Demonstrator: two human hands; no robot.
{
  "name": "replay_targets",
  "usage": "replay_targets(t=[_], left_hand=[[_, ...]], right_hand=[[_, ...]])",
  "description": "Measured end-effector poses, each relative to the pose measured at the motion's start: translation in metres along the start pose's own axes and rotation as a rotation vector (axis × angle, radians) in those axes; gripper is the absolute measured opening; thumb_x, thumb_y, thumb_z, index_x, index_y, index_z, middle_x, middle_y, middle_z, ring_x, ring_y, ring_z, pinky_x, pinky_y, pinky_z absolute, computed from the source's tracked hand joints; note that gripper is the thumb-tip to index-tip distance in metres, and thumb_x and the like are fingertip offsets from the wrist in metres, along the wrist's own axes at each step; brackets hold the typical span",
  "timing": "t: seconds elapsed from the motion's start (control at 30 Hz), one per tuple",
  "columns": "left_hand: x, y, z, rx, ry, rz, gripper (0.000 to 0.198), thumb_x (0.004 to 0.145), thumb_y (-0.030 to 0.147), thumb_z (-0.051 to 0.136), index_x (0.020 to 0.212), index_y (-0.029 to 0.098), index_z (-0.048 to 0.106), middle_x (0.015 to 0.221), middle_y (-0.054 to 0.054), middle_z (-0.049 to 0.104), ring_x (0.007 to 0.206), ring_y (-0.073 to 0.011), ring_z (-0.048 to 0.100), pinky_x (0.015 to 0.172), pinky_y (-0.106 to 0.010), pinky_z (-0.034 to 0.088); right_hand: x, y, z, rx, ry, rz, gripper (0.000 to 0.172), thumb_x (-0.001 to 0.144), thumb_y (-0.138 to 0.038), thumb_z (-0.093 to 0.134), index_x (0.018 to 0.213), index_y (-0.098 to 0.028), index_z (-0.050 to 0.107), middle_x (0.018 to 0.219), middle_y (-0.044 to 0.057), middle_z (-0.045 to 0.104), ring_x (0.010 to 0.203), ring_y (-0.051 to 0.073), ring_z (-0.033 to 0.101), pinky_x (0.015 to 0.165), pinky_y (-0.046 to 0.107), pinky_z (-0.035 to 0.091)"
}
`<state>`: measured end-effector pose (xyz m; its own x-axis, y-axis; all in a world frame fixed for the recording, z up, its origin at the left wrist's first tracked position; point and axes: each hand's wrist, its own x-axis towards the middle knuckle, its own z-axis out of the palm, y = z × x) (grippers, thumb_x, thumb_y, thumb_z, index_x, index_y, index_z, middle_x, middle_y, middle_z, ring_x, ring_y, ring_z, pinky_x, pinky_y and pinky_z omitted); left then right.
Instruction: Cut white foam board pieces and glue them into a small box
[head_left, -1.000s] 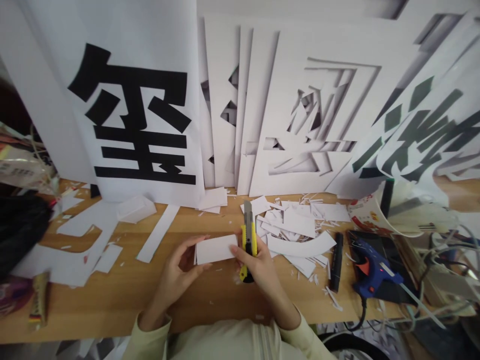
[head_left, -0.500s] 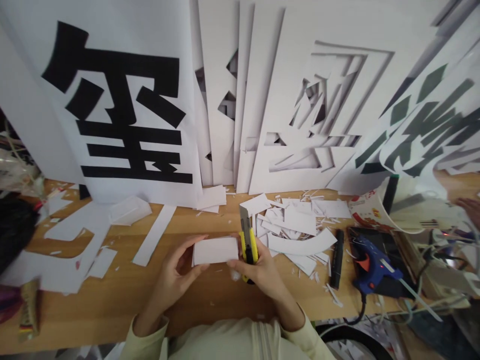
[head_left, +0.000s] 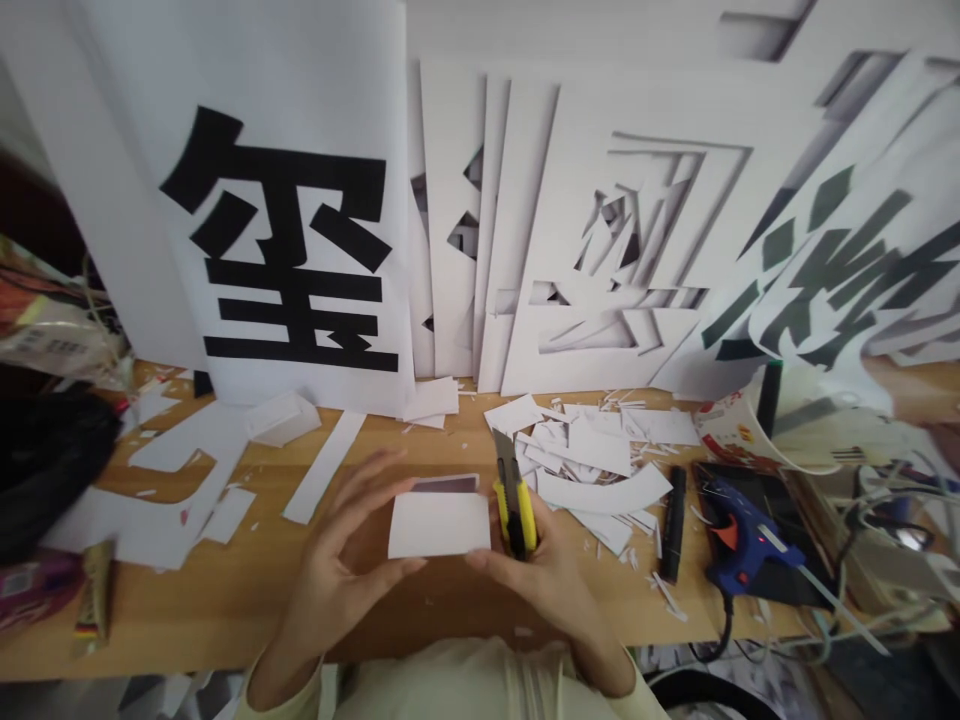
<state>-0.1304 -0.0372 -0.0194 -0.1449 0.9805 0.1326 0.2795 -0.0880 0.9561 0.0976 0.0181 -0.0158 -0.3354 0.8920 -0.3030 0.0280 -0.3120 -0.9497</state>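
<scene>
Cream sleeves (head_left: 296, 690) sit nearest the camera, and from them the two hands rise over the pale wooden tabletop (head_left: 225, 600). The left hand (head_left: 330, 585) is spread wide to the left of the yellow-and-black utility knife (head_left: 517, 505), thumb tucked beneath the lower left corner of the small white rectangular card (head_left: 439, 523) and fingers fanned above it (whether those fingertips touch the card I cannot tell). The right hand (head_left: 551, 580) is wrapped about the knife's handle, its thumb tip meeting the card's lower right corner. Half a second ago the card lay lower and flatter, close against the knife with both hands curled snugly to it; now it is raised and turned face-on, the left fingers have opened out, and a dark-faced slip (head_left: 448, 484) shows just behind its top edge. The blade points away, clear of the card, so by my reading nothing is being cut just now and the card is only propped between the thumbs. Right of the knife lie a heap of white paper offcuts (head_left: 592, 455), a black marker pen (head_left: 675, 520) and, further right, a blue hot-glue gun (head_left: 739, 550). Beyond the knife lean a white board printed with a bold black character (head_left: 292, 260) and white boards with cut-out strokes (head_left: 622, 250).
</scene>
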Motion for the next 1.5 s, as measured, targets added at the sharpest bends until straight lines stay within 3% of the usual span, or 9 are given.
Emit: replay_targets(t=[0.17,0.3,0.4,0.47,0.57,0.63,0.73,0.9,1.5], left_hand=[[-0.004,0.030,0.041,-0.714,-0.102,-0.261,0.045,0.094,0.052,0.069,0.134,0.033,0.070,0.136,-0.008,0.073,0.126,-0.0284,0.069,0.107,-0.041,0.057],[-0.004,0.046,0.071,-0.875,-0.001,-0.262,0.042,0.096,0.061,0.060,0.116,0.028,0.076,0.117,-0.007,0.078,0.117,-0.0249,0.072,0.102,-0.036,0.057],[-0.006,0.051,0.071,-0.621,0.091,-0.156,0.039,0.101,0.058,0.053,0.108,0.025,0.073,0.094,-0.004,0.074,0.096,-0.0216,0.072,0.093,-0.034,0.056],[-0.008,0.051,0.065,-0.317,0.065,-0.009,0.038,0.102,0.057,0.052,0.110,0.025,0.072,0.091,-0.003,0.071,0.087,-0.0201,0.068,0.086,-0.032,0.053],[-0.009,0.052,0.060,0.041,-0.018,0.194,0.055,0.094,0.072,0.054,0.120,0.026,0.069,0.106,-0.006,0.071,0.096,-0.0242,0.066,0.085,-0.034,0.050],[-0.007,0.056,0.060,0.140,-0.017,0.236,0.070,0.085,0.085,0.050,0.112,0.024,0.069,0.101,-0.006,0.070,0.090,-0.0246,0.066,0.077,-0.034,0.050],[-0.004,0.065,0.063,0.203,0.026,0.264,0.076,0.075,0.094,0.046,0.090,0.022,0.065,0.080,-0.001,0.063,0.068,-0.0196,0.060,0.061,-0.030,0.045],[0.001,0.074,0.064,0.292,0.048,0.323,0.078,0.071,0.098,0.043,0.084,0.022,0.058,0.072,0.001,0.059,0.059,-0.0164,0.055,0.055,-0.028,0.042],[0.012,0.070,0.068,0.396,0.089,0.451,0.050,0.094,0.073,0.051,0.082,0.024,0.050,0.068,0.005,0.049,0.060,-0.0133,0.047,0.055,-0.024,0.037]], right_hand=[[-0.018,-0.001,0.020,0.149,0.094,-0.164,0.046,0.071,-0.035,0.090,0.109,-0.028,0.065,0.079,-0.006,0.058,0.061,0.012,0.046,0.054,0.022,0.041],[-0.026,0.011,0.017,0.096,0.135,-0.294,0.040,0.083,-0.045,0.083,0.113,-0.029,0.063,0.076,-0.005,0.061,0.061,0.013,0.052,0.055,0.023,0.045],[-0.037,0.011,-0.006,-0.110,0.275,-0.490,0.032,0.099,-0.054,0.061,0.115,-0.026,0.067,0.082,0.001,0.070,0.065,0.017,0.061,0.058,0.026,0.049],[-0.046,0.003,-0.021,-0.306,0.314,-0.605,0.036,0.105,-0.053,0.050,0.113,-0.025,0.071,0.087,0.004,0.075,0.066,0.018,0.064,0.057,0.026,0.049],[-0.060,-0.013,-0.032,-0.581,0.194,-0.718,0.037,0.105,-0.053,0.053,0.110,-0.021,0.073,0.076,0.003,0.075,0.059,0.017,0.065,0.054,0.026,0.046],[-0.065,-0.021,-0.032,-0.694,0.143,-0.764,0.043,0.106,-0.055,0.050,0.109,-0.019,0.073,0.071,0.003,0.073,0.056,0.016,0.064,0.051,0.026,0.044],[-0.068,-0.023,-0.031,-0.743,0.128,-0.803,0.052,0.106,-0.060,0.045,0.108,-0.017,0.073,0.066,0.003,0.071,0.053,0.016,0.062,0.050,0.026,0.041],[-0.067,-0.020,-0.034,-0.721,0.080,-0.803,0.049,0.105,-0.060,0.048,0.106,-0.018,0.073,0.070,0.005,0.073,0.054,0.016,0.063,0.050,0.027,0.041],[-0.052,-0.024,-0.036,-0.783,0.178,-0.796,0.050,0.104,-0.060,0.050,0.107,-0.016,0.074,0.071,0.006,0.073,0.058,0.019,0.067,0.051,0.029,0.046]])
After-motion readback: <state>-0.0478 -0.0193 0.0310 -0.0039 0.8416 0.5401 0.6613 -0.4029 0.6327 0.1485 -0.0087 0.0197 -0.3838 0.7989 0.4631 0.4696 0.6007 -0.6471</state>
